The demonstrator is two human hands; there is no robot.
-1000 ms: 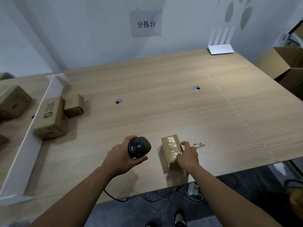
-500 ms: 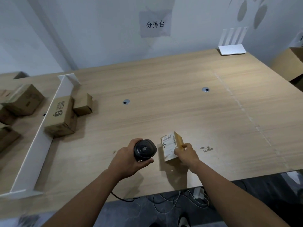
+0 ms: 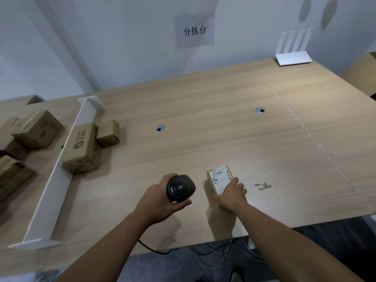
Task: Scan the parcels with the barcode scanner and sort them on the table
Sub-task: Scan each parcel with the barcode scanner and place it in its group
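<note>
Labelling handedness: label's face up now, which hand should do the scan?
Left. The left hand already grips the scanner, right beside the parcel. The right hand is busy holding the parcel with its label up, so it should probably just steady it.

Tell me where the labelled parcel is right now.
In the head view, the labelled parcel lies near the table's front edge, under the right hand, beside the scanner.

The right hand (image 3: 231,195) covers the near end of the small parcel (image 3: 218,179), whose label print is too fine to read. The left hand (image 3: 160,201) hides the barcode scanner (image 3: 180,188) handle. At 9 o'clock, parcels (image 3: 12,176) are cut off by the frame edge; at 3 o'clock, so is a carton (image 3: 364,76).
</note>
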